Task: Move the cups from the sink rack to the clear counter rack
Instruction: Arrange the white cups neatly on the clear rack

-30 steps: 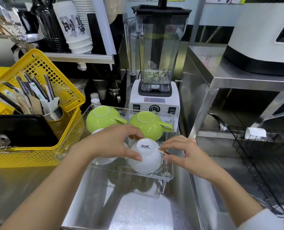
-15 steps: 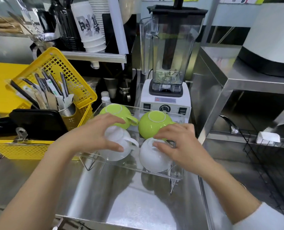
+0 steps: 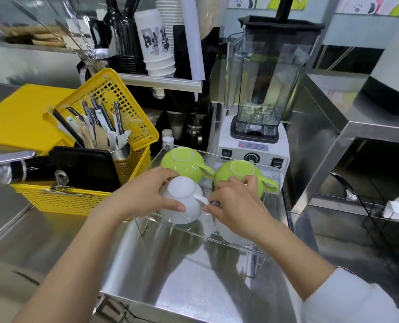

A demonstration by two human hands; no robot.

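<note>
The clear counter rack [image 3: 272,176] stands on the steel counter in front of the blender. Two green cups lie upside down at its back: one at the left [image 3: 182,160], one at the right [image 3: 240,174]. In the front row sit two white cups, also upside down. My left hand [image 3: 145,194] grips the left white cup [image 3: 182,201] by its sides. My right hand [image 3: 235,206] covers the right white cup [image 3: 231,234], fingers touching the left cup's handle. The black wire sink rack [image 3: 385,220] is at the far right.
A yellow basket [image 3: 114,94] with cutlery and a black tray stands left of the rack. The blender [image 3: 261,89] rises right behind it. A steel shelf [image 3: 357,122] with a white appliance overhangs the sink on the right. Paper cups stand on a back shelf.
My left hand left the right white cup and took hold of the left white cup. My right hand came to rest over the right white cup. The view shifted nearer.
</note>
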